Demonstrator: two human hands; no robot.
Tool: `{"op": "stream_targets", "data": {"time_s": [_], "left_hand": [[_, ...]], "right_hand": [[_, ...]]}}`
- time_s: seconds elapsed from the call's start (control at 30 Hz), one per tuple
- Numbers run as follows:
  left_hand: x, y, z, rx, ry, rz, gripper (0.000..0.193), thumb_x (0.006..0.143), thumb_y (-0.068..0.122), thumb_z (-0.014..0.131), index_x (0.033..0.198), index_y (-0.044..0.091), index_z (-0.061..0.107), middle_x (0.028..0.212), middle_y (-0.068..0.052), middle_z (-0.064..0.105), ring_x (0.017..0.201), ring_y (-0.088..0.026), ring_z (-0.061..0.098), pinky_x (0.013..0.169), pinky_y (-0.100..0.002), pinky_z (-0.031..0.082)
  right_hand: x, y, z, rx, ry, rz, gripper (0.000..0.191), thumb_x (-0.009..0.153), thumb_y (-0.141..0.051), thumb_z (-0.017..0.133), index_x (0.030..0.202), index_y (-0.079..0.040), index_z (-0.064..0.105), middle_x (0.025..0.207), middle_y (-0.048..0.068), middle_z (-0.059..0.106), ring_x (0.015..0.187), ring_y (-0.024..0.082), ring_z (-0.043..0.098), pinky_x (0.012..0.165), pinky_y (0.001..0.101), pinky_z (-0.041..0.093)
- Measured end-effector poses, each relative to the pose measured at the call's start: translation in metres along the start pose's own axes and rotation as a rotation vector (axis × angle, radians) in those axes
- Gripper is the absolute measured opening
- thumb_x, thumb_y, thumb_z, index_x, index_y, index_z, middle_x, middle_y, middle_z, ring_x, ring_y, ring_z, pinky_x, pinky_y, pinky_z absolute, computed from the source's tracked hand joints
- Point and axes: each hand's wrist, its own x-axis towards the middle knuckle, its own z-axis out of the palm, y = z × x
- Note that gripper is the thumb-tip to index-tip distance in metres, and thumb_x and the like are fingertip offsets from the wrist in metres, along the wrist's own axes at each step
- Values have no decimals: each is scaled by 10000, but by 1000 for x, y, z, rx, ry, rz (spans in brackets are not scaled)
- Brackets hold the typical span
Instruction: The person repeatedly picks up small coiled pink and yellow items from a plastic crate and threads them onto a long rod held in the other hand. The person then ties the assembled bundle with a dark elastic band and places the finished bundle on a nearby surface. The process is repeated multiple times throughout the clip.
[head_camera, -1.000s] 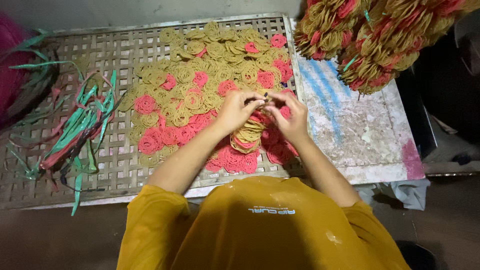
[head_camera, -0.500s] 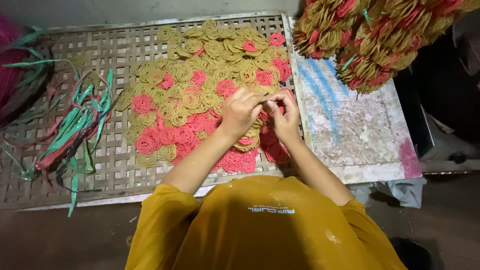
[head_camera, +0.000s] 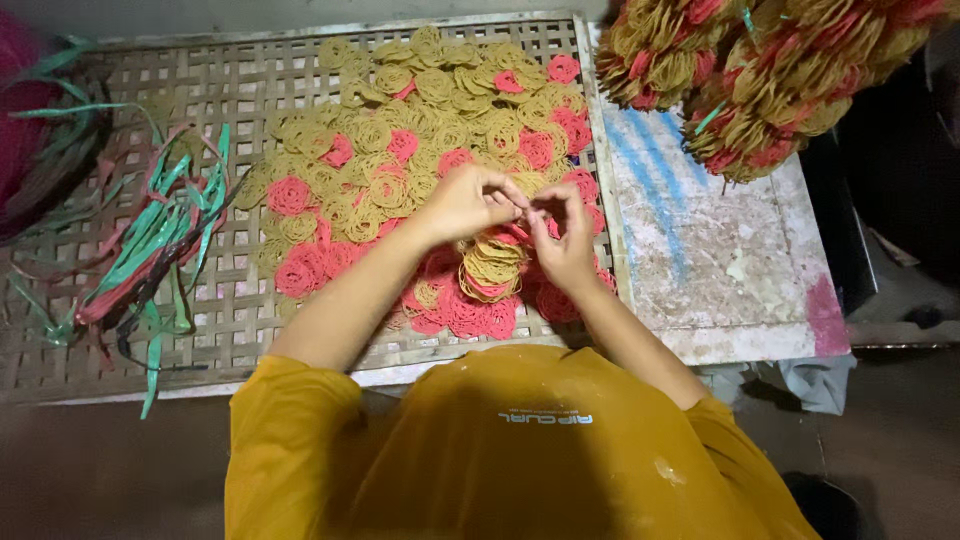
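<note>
You're pinching something small, too hidden to name, between both hands, left hand (head_camera: 470, 200) and right hand (head_camera: 562, 235), over the stack of coiled discs (head_camera: 492, 268) at 6 o'clock of the woven tray (head_camera: 120, 330), risking knocking it over.

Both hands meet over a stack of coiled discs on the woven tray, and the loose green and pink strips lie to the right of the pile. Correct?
Not quite. In the head view the strips lie left of the pile; the rest holds.
</note>
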Motion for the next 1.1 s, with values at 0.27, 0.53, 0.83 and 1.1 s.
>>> {"op": "stream_targets", "data": {"time_s": [0.27, 0.53, 0.83, 1.1], "left_hand": [[15, -40, 6, -526, -82, -35, 129, 932, 90, 717, 1012, 4, 770, 983, -49, 784, 891, -97, 717, 855, -248, 582], [-15, 3, 24, 216, 433, 59, 136, 888, 61, 760, 994, 109, 689, 706, -21, 685, 687, -141, 644, 1075, -422, 363], [-36, -70, 38, -464, 788, -100, 248, 902, 223, 682, 1060, 105, 530, 887, -22, 681, 812, -187, 685, 782, -532, 524], [-6, -79, 53, -993, 104, -429, 736, 1037, 617, 198, 1472, 80, 451, 1397, -143, 602, 1290, -276, 583, 1081, -451, 492]], "right_hand": [[7, -16, -7, -299, 30, -261, 269, 866, -6, 844, 1065, 2, 663, 1045, 148, 717, 946, 256, 729, 849, 342, 590], [7, 0, -10, -300, -46, -161, 124, 952, 34, 707, 1039, 23, 619, 1132, 169, 630, 1026, 275, 695, 881, 339, 576], [-42, 33, -37, -274, -19, 177, 77, 967, -34, 652, 1007, 19, 613, 1076, 139, 612, 954, 214, 634, 837, 321, 531], [-19, 31, -14, -34, -48, 183, 54, 969, -16, 689, 1004, 21, 673, 951, 92, 675, 876, 157, 637, 809, 287, 508]]}}
